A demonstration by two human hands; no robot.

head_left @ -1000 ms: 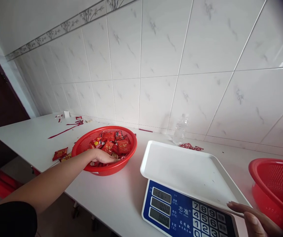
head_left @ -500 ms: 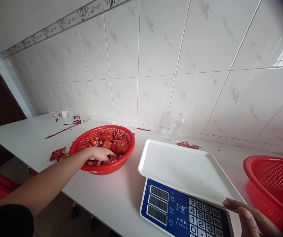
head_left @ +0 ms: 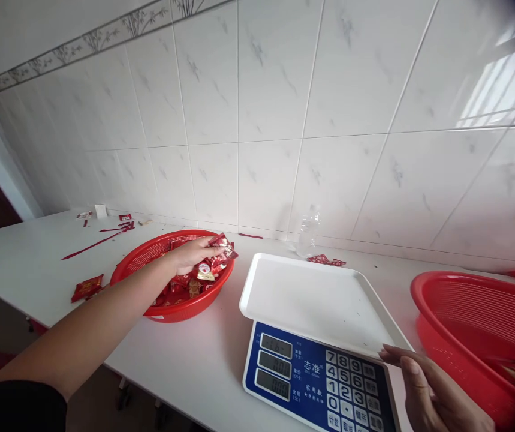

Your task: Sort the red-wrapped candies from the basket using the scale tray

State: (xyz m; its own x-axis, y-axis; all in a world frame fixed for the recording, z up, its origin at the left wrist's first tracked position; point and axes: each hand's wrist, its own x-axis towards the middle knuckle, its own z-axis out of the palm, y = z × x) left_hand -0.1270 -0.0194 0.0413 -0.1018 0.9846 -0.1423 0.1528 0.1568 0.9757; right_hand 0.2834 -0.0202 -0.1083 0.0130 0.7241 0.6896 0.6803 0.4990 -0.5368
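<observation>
Marbled white wall tiles (head_left: 275, 90) back a white tabletop (head_left: 219, 360), where a digital price-computing scale (head_left: 302, 378) serves as the landmark. Left of the scale, the left hand (head_left: 192, 255) is closed around a small bunch of red foil snack packets (head_left: 225, 249), above the side of a red colander basket (head_left: 180, 313) nearest the scale. At the scale's right, the right hand (head_left: 437, 390) is half open with no packet in it, fingertips by the tray (head_left: 302, 294); whether they press its rim I cannot tell. More wrapped snacks (head_left: 194, 288) lie in that basket. Gathering a handful seems the step in hand; the next move would call for a firm grip and enough lift to clear the basket's rim. Behind the scale are a clear plastic bottle (head_left: 309, 233) and a red patterned wrapper (head_left: 327, 260); to its right, a second red basket (head_left: 446, 336); far to its left, loose packets (head_left: 87, 288) and a dark red ribbon (head_left: 99, 240).
</observation>
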